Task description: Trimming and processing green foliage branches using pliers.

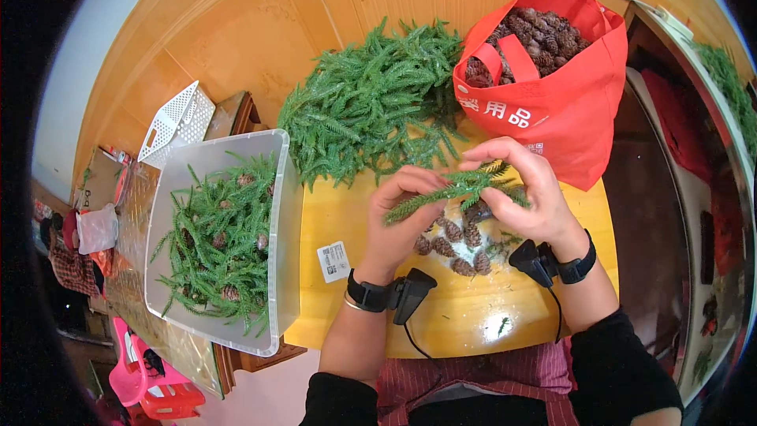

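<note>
Green pine sprig [457,188]: between hands, long axis slanting lower-left to upper-right
Left hand [400,217]: pinching sprig
Right hand [532,185]: curled round right end, grip unclear
Pinecones [472,234]: on tabletop [441,323], nearer wearer

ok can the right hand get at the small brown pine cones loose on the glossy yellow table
Likely yes: the small brown pine cones lie mostly uncovered on the glossy yellow table, close to the right hand, though it already holds a green needled sprig.
</note>
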`<state>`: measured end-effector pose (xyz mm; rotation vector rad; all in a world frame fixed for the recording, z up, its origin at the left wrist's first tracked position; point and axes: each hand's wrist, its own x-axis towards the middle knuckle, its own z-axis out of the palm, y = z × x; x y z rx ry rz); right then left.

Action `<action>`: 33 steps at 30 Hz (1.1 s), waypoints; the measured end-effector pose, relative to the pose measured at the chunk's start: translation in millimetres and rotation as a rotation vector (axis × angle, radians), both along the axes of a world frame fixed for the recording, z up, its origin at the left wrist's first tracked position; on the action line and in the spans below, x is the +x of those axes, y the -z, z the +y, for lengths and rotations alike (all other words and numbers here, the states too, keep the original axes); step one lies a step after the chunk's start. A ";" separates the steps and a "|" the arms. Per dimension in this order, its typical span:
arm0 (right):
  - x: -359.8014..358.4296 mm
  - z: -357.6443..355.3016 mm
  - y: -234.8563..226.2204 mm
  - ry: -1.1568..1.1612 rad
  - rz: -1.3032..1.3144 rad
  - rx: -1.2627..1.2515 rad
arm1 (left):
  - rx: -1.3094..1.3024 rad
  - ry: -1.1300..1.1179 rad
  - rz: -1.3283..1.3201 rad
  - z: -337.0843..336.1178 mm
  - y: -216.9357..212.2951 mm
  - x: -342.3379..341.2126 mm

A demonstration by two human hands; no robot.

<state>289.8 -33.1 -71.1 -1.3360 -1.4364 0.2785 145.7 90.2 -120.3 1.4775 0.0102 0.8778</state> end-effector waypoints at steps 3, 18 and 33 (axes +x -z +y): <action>0.3 -2.0 -4.2 -0.025 -0.032 -0.002 | -0.040 0.015 -0.015 -1.5 -0.3 1.1; 1.3 -3.1 -4.7 0.028 -0.029 -0.008 | -0.024 0.041 -0.053 2.6 7.3 4.8; 5.5 -3.6 -4.8 0.063 -0.090 -0.004 | -0.021 0.035 -0.011 -0.9 -1.7 0.8</action>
